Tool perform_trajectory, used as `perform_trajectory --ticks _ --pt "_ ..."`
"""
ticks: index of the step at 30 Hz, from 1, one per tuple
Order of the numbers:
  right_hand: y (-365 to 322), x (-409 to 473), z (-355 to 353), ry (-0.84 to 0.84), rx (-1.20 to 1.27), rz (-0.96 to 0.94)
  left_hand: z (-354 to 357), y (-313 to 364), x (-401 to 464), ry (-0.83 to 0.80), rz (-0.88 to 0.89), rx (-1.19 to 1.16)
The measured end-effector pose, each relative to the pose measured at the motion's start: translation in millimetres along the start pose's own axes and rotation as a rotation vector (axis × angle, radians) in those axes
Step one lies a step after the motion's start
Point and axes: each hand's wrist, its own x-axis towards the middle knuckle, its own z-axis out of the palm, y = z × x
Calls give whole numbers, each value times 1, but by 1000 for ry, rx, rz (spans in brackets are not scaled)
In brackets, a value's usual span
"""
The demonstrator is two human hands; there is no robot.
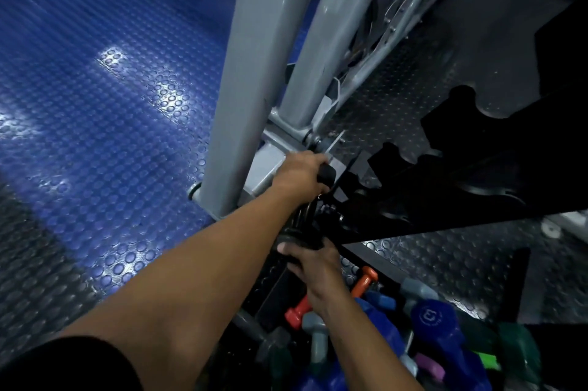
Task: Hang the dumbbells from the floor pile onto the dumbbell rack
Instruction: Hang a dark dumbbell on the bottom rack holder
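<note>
Black dumbbell, dark & hard to read, is being held by both hands at frame centre, against the near left end of the black notched dumbbell rack. Left hand is wrapping its fingers round the far black end of it, a rounded tip poking out past the knuckles. Right hand is gripping the near end from below, thumb lying across the top; fingers curled tight, no gap showing. Can't tell whether the dumbbell is already sitting in a notch or just touching the rack edge – too dark there.

Rack is running from centre out to the right, w/ scalloped cut-outs along its far edge.

Floor pile is lying near-right, just under the right forearm: mixed small dumbbells, jumbled & touching. Orange dumbbell is leaning at the far side, red-orange dumbbell at the left edge, grey dumbbell just beside it, big purple-blue dumbbell w/ a round logo to the right, green dumbbell & a small pink-purple one nearest. No bin or tray round them; they're lying straight on the floor.

Floor is studded rubber matting: blue section spreading left & far, w/ bright light glare on it; dark grey section under rack & pile.

Two grey painted steel uprights of a gym machine are rising just left of & beyond the hands.
</note>
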Motion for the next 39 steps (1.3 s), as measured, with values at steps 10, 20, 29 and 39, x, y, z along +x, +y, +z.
perform_trajectory --ticks 10,20,29,39 --pt "-1 30 -12 17 368 133 -2 4 23 -51 -25 -73" --pt "22 31 -26 -3 635 163 41 -1 3 -47 -376 -766" --pt "38 18 -16 17 961 208 35 -14 5 38 -273 -888" --pt "29 24 -4 13 947 253 46 2 6 -174 -357 -967"
